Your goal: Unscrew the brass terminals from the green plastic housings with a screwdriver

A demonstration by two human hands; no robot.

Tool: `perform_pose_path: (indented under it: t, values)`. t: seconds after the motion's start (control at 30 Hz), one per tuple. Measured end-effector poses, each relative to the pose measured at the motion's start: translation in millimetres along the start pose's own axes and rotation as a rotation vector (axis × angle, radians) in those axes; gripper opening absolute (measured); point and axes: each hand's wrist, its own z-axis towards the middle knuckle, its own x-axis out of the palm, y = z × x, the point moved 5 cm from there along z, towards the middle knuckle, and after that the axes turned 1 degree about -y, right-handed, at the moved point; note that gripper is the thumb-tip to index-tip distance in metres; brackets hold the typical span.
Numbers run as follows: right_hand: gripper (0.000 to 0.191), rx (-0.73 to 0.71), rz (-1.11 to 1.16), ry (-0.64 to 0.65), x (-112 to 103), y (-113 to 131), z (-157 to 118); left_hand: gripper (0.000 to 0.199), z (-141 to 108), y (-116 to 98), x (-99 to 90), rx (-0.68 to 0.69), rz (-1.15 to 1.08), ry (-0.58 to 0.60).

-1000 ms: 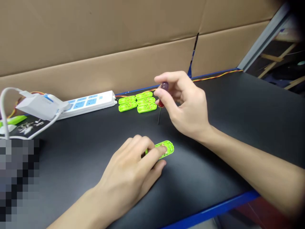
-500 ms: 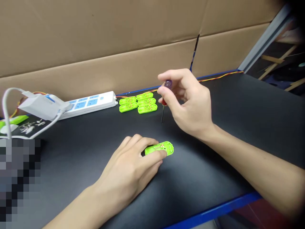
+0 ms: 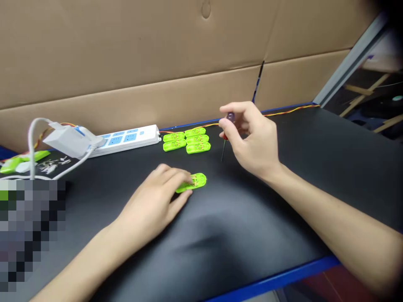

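My left hand (image 3: 157, 191) has its fingers on a bright green plastic shell (image 3: 199, 180), with the thumb along the near edge. Small parts show inside the shell, and its left end is hidden under my fingers. A small screwdriver (image 3: 223, 150) with a dark purple and red handle is held upright in my right hand (image 3: 255, 136), its thin shaft pointing down at the black mat. Just left of the screwdriver, several similar green shells (image 3: 198, 147) lie in two columns, open side up.
At the left is a white power strip (image 3: 145, 136) with a white plug and charger (image 3: 67, 142). Green pieces (image 3: 11, 165) and small white bits (image 3: 50, 165) lie beyond a blurred-out block. A cardboard wall (image 3: 126, 96) backs the black table, whose front edge (image 3: 277, 279) is blue.
My left hand and the green shell have moved left and a little away from me, and the fingers now cover the shell's left part. My right hand still holds the screwdriver. The view has shifted slightly.
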Motion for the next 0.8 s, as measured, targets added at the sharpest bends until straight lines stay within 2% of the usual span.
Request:
perform_pose_path:
  t: [0.13, 0.27, 0.63, 0.8]
  values:
    - [0.016, 0.011, 0.012, 0.011, 1.2, -2.5, -0.2, 0.02, 6.5, 35.6, -7.9, -0.11, 0.108, -0.074]
    - [0.017, 0.025, 0.028, 0.01, 2.1, -3.8, -0.4, 0.024, 16.0, 54.6, -6.1, -0.191, 0.124, -0.115]
    - [0.018, 0.064, 0.012, 0.012, 3.0, -8.5, -1.5, 0.023, 41.1, 69.1, 4.1, -0.269, 0.126, -0.19]
    - [0.02, 0.056, 0.005, 0.022, 3.0, -9.4, -1.2, 0.033, 40.1, 68.8, 5.6, -0.292, 0.125, -0.233]
